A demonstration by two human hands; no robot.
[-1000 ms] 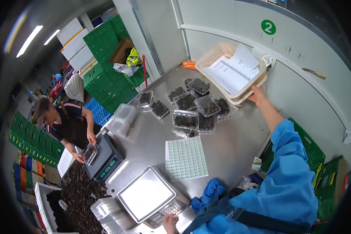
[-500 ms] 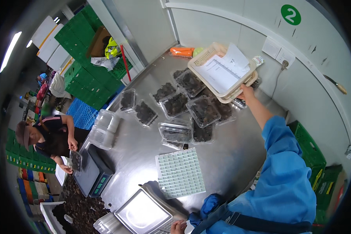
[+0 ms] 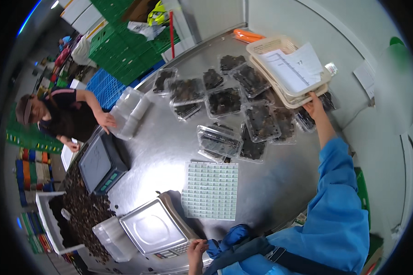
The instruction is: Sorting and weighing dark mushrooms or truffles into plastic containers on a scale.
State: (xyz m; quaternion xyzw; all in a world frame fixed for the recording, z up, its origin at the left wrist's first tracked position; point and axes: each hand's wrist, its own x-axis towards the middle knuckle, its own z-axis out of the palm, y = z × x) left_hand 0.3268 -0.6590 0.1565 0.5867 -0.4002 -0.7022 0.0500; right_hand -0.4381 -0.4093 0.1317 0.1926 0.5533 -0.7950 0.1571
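My right hand (image 3: 314, 106) grips the near rim of a cream plastic basket (image 3: 303, 95) at the far right, which appears stacked on another. Papers (image 3: 291, 68) with a printed grid lie inside it. Clear clamshell boxes (image 3: 223, 101) of dark, crinkled pieces, perhaps wood ear fungus, sit beside and partly beneath the basket. My left hand (image 3: 197, 250) is at the lower edge, fingers curled, next to the keypad of a silver-topped scale (image 3: 153, 225). Whether it holds anything small is hidden. Right of that scale lies a sheet of small green labels (image 3: 211, 190).
Across the steel table (image 3: 163, 151) at left, a co-worker (image 3: 71, 110) reaches to stacked empty clear boxes (image 3: 131, 113). Nearby are a second scale (image 3: 96, 162), a loose dark heap (image 3: 85, 208) and a white foam box (image 3: 43, 220). Bagged carrots (image 3: 248, 35) lie at the back wall.
The co-worker's filled box has left the far scale; another filled box now tops the left of the group. My left hand has come further into view. My right hand still holds the basket.
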